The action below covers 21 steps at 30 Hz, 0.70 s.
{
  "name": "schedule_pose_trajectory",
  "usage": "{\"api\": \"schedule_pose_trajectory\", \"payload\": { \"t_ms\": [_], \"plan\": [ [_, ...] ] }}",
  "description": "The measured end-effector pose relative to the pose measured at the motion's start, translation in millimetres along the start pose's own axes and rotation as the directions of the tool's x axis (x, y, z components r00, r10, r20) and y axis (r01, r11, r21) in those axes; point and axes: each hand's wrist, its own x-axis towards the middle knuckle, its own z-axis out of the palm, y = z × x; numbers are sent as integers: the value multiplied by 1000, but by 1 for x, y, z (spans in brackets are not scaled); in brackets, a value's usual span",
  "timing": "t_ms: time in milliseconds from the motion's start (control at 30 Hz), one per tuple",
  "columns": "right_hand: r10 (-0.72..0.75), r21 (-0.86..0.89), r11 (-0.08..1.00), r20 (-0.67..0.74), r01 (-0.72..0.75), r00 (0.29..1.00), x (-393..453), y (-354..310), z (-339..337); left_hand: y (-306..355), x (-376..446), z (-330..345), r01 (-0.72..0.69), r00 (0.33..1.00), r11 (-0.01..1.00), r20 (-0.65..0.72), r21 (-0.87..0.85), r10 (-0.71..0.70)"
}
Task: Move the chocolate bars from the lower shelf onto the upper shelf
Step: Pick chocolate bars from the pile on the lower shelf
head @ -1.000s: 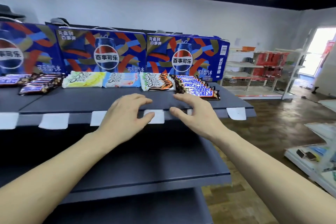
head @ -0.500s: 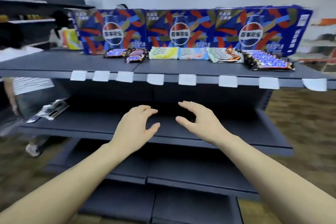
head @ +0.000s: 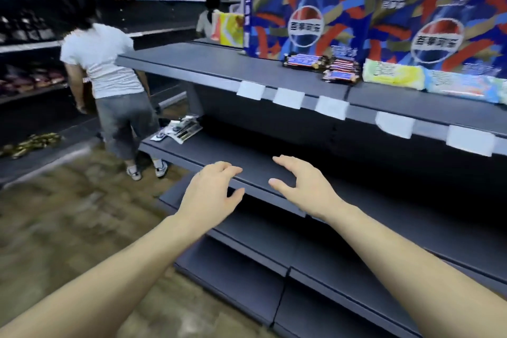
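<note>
Both the left hand [head: 211, 195] and right hand [head: 304, 189] hover empty, fingers loosely spread, at frame centre over the lower shelf [head: 219, 151], while chocolate bars [head: 323, 66] lie on the upper shelf [head: 208, 63] at upper right before blue cartons [head: 310, 19].

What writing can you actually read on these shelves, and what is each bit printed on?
"百事可乐": round logo on the left blue carton, upper shelf.
"百事可乐": same logo on the right blue carton, blurred but legible.
Blue chocolate bars: wrapper lettering too blurred to read.
Yellow-green packet and pale blue packet: print unreadable.
White shelf-edge tags: no text visible.
Black-and-white packets on the lower shelf: unreadable.
</note>
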Motion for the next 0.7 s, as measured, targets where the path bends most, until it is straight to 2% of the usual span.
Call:
{"api": "schedule_pose_trajectory", "payload": {
  "t_ms": [200, 333, 700],
  "plan": [
    [43, 25, 999, 28, -44, 999, 107, -30, 82, -106, 61, 17, -9, 999, 1000, 37, 9, 8],
    [101, 54, 993, 42, -103, 994, 168, -40, 133, -170, 98, 33, -3, 993, 1000, 115, 9, 2],
    [190, 48, 979, 155, -200, 969, 273, -28, 235, -283, 173, 96, 80, 963, 995, 255, 54, -91]
  ]
}}
